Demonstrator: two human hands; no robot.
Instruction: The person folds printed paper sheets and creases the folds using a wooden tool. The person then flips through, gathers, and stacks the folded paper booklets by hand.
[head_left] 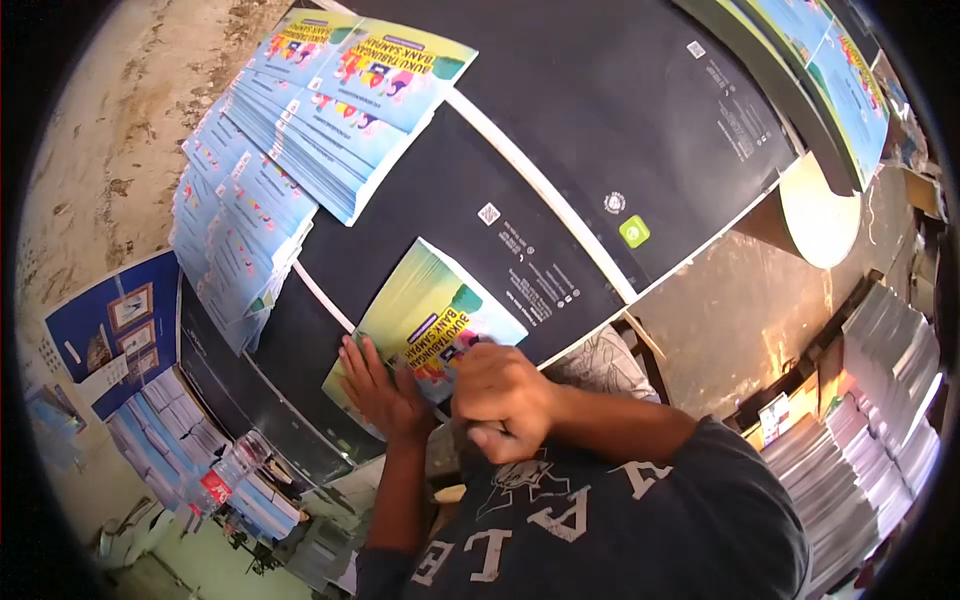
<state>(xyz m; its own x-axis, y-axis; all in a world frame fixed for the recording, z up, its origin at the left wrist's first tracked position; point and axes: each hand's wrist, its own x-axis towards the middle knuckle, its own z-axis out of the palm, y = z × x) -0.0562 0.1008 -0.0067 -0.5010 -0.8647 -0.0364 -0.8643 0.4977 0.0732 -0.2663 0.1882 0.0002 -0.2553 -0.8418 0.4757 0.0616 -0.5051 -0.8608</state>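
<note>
A stack of booklets point(450, 310) with a yellow, green and blue cover lies on the dark printed sheets, near the front of my body. My left hand point(388, 395) rests at the left end of its top cover, fingers extended and a little apart. Over the stack's lower right edge is my right hand point(505, 395), curled into a fist. Whatever the fist may hold is hidden.
Overlapping piles of similar booklets point(350, 120) fan out at the upper left. More booklets point(850, 90) lie at the upper right. A plastic bottle point(225, 480) is at the lower left, near paper stacks. Other paper stacks point(830, 490) stand at the lower right.
</note>
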